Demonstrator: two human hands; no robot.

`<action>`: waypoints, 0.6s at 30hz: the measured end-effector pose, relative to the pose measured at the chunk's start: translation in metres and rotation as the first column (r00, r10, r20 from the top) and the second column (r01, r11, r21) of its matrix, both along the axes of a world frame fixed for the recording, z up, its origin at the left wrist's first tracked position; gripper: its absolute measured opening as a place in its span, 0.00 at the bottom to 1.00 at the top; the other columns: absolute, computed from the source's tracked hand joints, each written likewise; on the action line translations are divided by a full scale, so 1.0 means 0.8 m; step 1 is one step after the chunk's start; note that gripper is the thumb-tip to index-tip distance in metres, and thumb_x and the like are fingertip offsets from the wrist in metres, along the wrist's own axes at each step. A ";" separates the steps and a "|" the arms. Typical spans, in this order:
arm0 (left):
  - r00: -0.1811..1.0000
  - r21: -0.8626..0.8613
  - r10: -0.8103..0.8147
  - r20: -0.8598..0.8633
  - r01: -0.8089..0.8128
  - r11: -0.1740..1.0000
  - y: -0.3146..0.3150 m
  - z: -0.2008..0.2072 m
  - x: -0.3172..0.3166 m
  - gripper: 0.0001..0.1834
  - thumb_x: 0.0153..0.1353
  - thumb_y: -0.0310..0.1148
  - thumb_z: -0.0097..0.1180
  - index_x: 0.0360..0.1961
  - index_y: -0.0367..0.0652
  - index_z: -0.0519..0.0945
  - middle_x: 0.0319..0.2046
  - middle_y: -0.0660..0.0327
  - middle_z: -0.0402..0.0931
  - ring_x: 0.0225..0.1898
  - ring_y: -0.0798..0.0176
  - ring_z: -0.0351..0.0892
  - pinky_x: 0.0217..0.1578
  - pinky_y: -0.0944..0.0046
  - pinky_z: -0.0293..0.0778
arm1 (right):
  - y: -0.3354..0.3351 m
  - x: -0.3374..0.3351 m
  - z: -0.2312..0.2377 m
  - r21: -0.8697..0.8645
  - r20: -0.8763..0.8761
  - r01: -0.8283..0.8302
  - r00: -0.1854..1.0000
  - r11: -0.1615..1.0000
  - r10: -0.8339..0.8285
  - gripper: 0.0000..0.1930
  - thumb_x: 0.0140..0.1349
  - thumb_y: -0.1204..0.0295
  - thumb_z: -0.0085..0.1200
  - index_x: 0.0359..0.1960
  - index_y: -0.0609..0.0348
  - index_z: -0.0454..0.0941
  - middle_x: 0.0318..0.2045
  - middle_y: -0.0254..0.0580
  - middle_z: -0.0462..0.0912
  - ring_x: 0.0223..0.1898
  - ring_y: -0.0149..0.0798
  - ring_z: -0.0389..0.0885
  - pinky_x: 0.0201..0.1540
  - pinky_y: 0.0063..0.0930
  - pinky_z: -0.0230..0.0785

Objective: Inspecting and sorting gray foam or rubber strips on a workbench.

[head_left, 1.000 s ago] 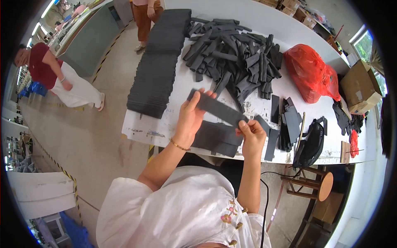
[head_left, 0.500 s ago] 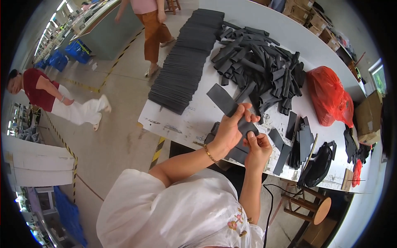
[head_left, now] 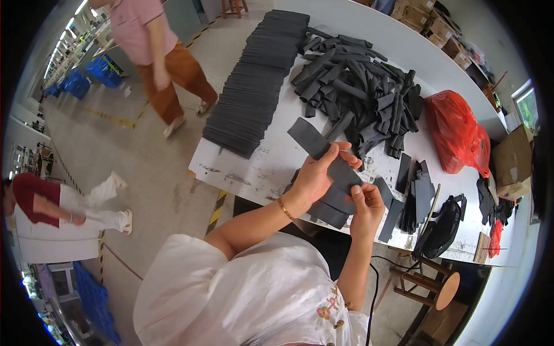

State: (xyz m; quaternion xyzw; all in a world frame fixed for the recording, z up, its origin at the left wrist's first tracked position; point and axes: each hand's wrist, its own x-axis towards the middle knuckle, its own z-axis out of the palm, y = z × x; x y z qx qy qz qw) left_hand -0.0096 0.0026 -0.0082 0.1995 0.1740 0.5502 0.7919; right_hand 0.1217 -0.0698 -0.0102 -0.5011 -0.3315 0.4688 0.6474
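A dark grey flat strip of material [head_left: 307,137] slants across in front of me above the white table. Closed around its middle, my left hand [head_left: 314,180] pinches it between thumb and fingers, with the far end sticking out. My right hand [head_left: 367,210] has thumb and fingers pressed together at the strip's near end. Below the hands, more dark grey pieces [head_left: 328,214] lie at the table's near edge. Beyond them spreads a loose heap of curled dark strips [head_left: 352,86]. To its left runs a long, tightly packed row of similar strips [head_left: 254,86].
On the right of the table [head_left: 199,155] are a small stack of flat strips [head_left: 423,196], a red plastic bag [head_left: 456,132] and a black bag [head_left: 443,230]. A wooden stool [head_left: 447,291] stands below the edge. Two people [head_left: 141,34] [head_left: 52,199] walk on the left.
My right hand has shifted slightly right along the strip's near end, away from the left hand, which stays nearly in place. Both people have moved: one nearer and leftward, one lower in view.
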 end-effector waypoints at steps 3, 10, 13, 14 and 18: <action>1.000 0.011 -0.009 -0.005 0.009 1.000 0.003 -0.007 0.004 0.18 0.69 0.42 0.52 0.50 0.38 0.76 0.37 0.55 0.81 0.46 0.51 0.81 0.52 0.53 0.74 | 0.010 -0.016 0.015 -0.098 -0.061 0.041 0.997 0.994 -0.047 0.08 0.63 0.71 0.60 0.35 0.64 0.79 0.28 0.30 0.79 0.33 0.24 0.76 0.36 0.19 0.68; 0.906 0.067 0.176 -0.386 -0.163 0.984 0.037 -0.012 -0.042 0.16 0.65 0.38 0.59 0.45 0.36 0.82 0.36 0.58 0.82 0.38 0.68 0.81 0.43 0.67 0.75 | 0.017 0.028 -0.013 0.015 0.266 0.097 0.959 0.995 -0.097 0.10 0.66 0.68 0.58 0.33 0.64 0.80 0.26 0.24 0.75 0.30 0.19 0.67 0.34 0.13 0.58; 0.796 0.154 0.198 -0.572 -0.133 0.979 0.023 -0.007 -0.063 0.11 0.61 0.32 0.63 0.41 0.37 0.84 0.32 0.65 0.81 0.30 0.77 0.74 0.32 0.74 0.69 | 0.005 0.039 0.003 0.010 0.389 0.123 0.914 0.992 -0.117 0.08 0.64 0.70 0.60 0.34 0.64 0.80 0.27 0.23 0.76 0.30 0.19 0.69 0.35 0.13 0.60; 0.717 0.229 0.221 -0.661 -0.088 0.970 0.015 -0.001 -0.068 0.10 0.60 0.31 0.63 0.40 0.37 0.84 0.31 0.68 0.80 0.29 0.79 0.72 0.30 0.75 0.67 | -0.001 0.044 0.003 -0.010 0.400 0.134 0.909 0.991 -0.119 0.08 0.63 0.71 0.60 0.33 0.64 0.80 0.26 0.24 0.77 0.30 0.19 0.69 0.34 0.13 0.60; 0.390 0.388 0.347 -0.853 0.029 0.921 -0.013 -0.031 -0.084 0.06 0.56 0.30 0.66 0.33 0.39 0.84 0.28 0.69 0.80 0.26 0.78 0.72 0.26 0.75 0.65 | -0.022 0.054 -0.031 -0.086 0.433 0.111 0.899 0.990 -0.063 0.07 0.60 0.74 0.63 0.30 0.64 0.78 0.24 0.26 0.77 0.26 0.20 0.68 0.31 0.15 0.62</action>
